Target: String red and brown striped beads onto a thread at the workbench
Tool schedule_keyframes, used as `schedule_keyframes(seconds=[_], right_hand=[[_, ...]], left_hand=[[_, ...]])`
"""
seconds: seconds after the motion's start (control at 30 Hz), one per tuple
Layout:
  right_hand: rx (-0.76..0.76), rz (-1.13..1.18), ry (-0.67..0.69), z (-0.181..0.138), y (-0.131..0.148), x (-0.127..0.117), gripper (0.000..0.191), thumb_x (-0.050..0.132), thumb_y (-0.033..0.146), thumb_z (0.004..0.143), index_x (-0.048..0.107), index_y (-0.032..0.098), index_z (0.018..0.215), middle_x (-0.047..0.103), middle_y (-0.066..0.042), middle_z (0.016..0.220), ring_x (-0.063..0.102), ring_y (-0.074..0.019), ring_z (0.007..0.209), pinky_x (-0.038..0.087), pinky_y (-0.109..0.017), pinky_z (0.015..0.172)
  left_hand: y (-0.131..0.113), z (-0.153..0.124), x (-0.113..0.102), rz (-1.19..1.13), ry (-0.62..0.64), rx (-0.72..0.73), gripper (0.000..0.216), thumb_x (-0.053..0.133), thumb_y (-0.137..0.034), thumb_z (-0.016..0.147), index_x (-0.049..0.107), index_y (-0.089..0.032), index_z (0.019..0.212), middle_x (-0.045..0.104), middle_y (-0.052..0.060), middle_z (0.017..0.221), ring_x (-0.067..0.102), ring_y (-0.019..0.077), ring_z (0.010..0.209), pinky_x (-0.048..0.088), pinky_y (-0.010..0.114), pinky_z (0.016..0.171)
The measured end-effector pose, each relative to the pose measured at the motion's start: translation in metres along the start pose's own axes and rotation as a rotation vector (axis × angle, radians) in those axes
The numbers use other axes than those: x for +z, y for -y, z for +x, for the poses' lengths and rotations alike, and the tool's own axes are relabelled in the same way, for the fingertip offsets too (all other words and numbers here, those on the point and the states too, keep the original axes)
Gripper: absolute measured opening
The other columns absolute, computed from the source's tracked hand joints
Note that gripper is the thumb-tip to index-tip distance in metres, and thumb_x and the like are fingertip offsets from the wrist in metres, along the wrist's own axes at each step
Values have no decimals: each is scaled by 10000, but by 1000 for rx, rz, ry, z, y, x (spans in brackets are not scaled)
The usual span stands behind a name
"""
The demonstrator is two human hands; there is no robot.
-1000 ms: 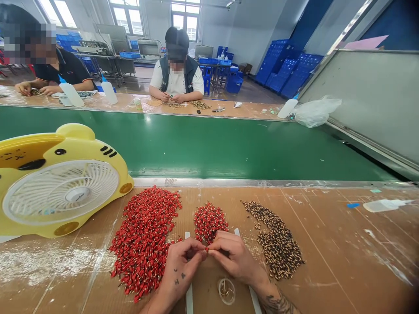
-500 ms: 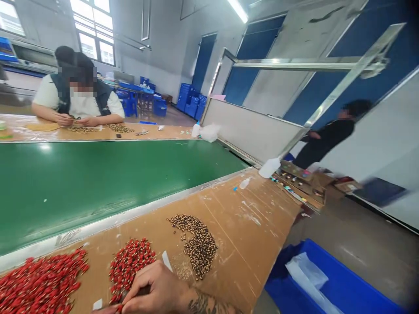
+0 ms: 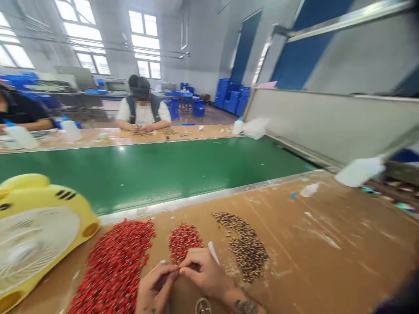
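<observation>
My left hand [image 3: 155, 285] and my right hand [image 3: 204, 270] meet fingertip to fingertip low in the view, both pinched closed. Between the fingertips shows a small red piece [image 3: 178, 269], mostly hidden by the fingers. Just beyond them lies a small pile of red pieces with pale tips [image 3: 185, 240]. A larger heap of similar red pieces [image 3: 114, 261] spreads left of my left hand. To the right of my right hand is a curved pile of small dark and tan pieces [image 3: 245, 246]. A white strip [image 3: 213, 252] stands beside my right hand.
A yellow fan [image 3: 70, 209] stands at the left. Past the brown tabletop [image 3: 314, 261] runs a green belt [image 3: 183, 168]. A white bottle [image 3: 360, 171] lies at the right. Across the belt, a person in a vest [image 3: 144, 109] handles small pieces; another person's arm [image 3: 32, 120] shows far left.
My view has swung left and levelled, bringing the yellow fan, my whole left hand and a second person's arm into sight. The blue bin has left the view. My hands stay together.
</observation>
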State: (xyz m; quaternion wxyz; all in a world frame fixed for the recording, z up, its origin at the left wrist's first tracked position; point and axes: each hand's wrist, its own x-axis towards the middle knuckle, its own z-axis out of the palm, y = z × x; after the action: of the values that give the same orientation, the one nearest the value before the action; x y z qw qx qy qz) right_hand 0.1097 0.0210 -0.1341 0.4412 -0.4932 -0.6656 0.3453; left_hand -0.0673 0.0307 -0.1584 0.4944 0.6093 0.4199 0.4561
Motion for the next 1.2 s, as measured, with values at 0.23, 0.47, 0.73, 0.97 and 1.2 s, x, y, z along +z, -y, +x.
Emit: schedule_keyframes(seconds=[0.23,0.47,0.73,0.97,1.2], right_hand=[[-134,-90,-94,1,-11,-16,285,513,334,997,710,177,864,651,-39,777,579,-170,746,416,-265,697],[-127,-192,-240,8,-20,-25,417,411,388,1029,658,172,772,623,-52,732,574,-192,715,432,-289,676],[-158,-253,-232,9,-21,-26,355,382,352,1011,685,167,1012,680,-104,981,588,-248,962,458,-369,880],[-91,-481,-25,6,-15,-21,711,561,615,870,449,227,1455,391,-128,1510,273,-350,1398,159,-545,1145],[-8,-556,127,5,-13,-9,993,748,596,677,340,258,1517,193,-118,1602,99,-367,1464,-1,-565,1159]], left_hand=[[-20,1,-5,239,-87,109,239,607,-368,898,753,-187,841,739,76,805,699,189,743,573,241,679],[-29,15,1,304,-110,58,227,593,-324,886,747,-157,871,753,76,815,699,200,727,565,266,677],[-41,13,-24,600,-73,160,230,513,-249,907,704,-163,1002,735,107,996,696,231,876,565,332,762],[-31,-54,-63,982,-81,323,228,517,-291,925,718,-193,968,712,131,1048,664,263,982,554,392,857],[12,-138,-116,1236,-389,441,287,603,-379,842,729,-231,1053,716,113,1114,666,299,1015,571,425,855]])
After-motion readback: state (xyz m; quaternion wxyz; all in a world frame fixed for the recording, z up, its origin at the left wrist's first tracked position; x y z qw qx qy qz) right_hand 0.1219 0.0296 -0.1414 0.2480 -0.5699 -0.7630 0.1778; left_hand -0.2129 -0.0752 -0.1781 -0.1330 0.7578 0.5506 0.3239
